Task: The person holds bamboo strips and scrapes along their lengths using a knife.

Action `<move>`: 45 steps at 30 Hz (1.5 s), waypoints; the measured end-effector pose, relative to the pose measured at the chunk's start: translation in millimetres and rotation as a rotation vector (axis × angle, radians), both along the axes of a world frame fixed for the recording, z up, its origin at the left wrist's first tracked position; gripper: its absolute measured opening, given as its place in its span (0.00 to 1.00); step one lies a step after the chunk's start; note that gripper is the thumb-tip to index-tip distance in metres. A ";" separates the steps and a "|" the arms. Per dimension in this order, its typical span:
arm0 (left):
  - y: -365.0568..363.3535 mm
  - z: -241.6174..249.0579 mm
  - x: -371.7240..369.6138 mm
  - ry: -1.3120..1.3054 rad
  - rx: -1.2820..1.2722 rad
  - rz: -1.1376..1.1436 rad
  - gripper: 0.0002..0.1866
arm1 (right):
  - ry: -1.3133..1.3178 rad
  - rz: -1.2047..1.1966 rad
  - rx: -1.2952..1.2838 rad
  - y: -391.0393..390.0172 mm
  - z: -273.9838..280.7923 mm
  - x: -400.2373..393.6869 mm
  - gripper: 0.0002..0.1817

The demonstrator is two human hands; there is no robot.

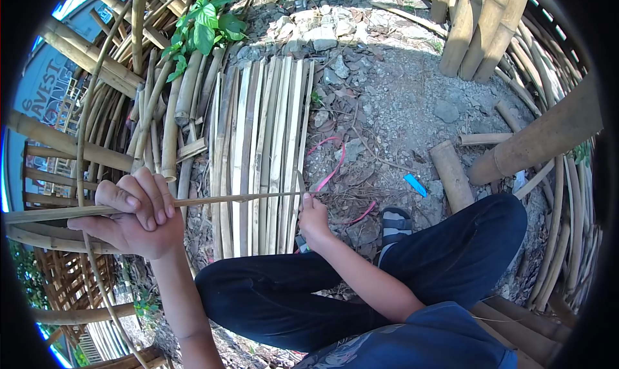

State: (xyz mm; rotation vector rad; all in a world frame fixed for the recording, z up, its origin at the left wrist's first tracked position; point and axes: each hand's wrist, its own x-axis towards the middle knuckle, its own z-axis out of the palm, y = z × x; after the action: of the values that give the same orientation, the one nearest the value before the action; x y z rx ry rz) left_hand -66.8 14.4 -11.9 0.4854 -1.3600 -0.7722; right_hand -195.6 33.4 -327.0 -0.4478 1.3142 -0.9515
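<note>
My left hand [138, 208] is closed around a long, thin bamboo strip [219, 200], which runs almost level across the view and past the left edge. Near the strip's right end, my right hand [313, 219] is closed on a knife, its narrow pointed blade [300, 180] rising beside the thumb; the handle is hidden in the fist. Below and behind the strip lies a row of split bamboo slats [264, 130], side by side on the ground.
A pink ribbon [335, 162] and a blue wrapper [415, 184] lie on the stony ground. Cut bamboo pieces [451, 175] and thick upright poles [541, 140] stand to the right. Bamboo poles [71, 143] crowd the left, with a leafy plant [205, 30] above.
</note>
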 end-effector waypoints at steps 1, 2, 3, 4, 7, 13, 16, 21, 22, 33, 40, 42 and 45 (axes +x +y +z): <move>0.1 0.2 0.3 0.003 -0.004 -0.008 0.40 | 0.062 0.045 0.104 -6.6 -3.7 -15.0 0.24; 0.8 -0.3 1.1 0.014 0.000 0.014 0.40 | 0.156 0.066 0.102 -8.9 -10.2 -27.2 0.26; 0.7 -1.7 1.2 0.028 0.003 0.037 0.40 | 0.247 0.072 0.095 -8.2 -36.5 -29.4 0.25; 0.4 -2.0 0.4 0.034 0.004 0.031 0.40 | 0.338 0.081 0.090 -8.0 -66.1 -28.4 0.25; 0.8 -2.6 2.8 0.013 0.003 0.058 0.40 | 0.370 0.050 0.089 -7.6 -85.9 -16.4 0.25; -1.1 -1.5 2.8 0.007 0.009 0.034 0.39 | 0.301 0.170 0.041 -7.0 10.1 -25.0 0.24; -1.7 -1.1 0.2 0.006 0.004 0.041 0.39 | 0.298 0.063 -0.102 0.2 5.4 -9.6 0.24; -2.0 -1.5 -0.6 0.025 -0.009 0.051 0.40 | 0.121 0.120 -0.180 9.9 60.4 2.2 0.22; -1.1 -1.4 -1.1 0.033 -0.007 0.045 0.40 | 0.055 0.107 -0.210 12.5 77.0 5.4 0.22; 4.8 0.1 -13.8 0.106 0.024 0.225 0.40 | -0.204 0.166 0.026 8.0 64.7 -15.3 0.18; 4.4 -1.5 -15.8 0.145 0.053 0.269 0.38 | -0.235 0.126 0.155 7.7 61.9 -11.8 0.16; 3.6 -2.4 -15.3 0.132 0.033 0.243 0.37 | -0.214 0.144 0.110 10.4 71.6 -4.5 0.16; 3.1 -2.1 -17.1 0.132 0.021 0.251 0.36 | -0.192 0.174 0.044 17.4 107.4 1.5 0.17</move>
State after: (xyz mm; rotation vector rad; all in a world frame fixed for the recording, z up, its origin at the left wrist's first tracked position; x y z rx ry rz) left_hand -83.9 17.6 -14.0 0.5985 -1.1439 -0.6020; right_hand -194.1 50.8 -219.6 -0.4191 1.1015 -0.7983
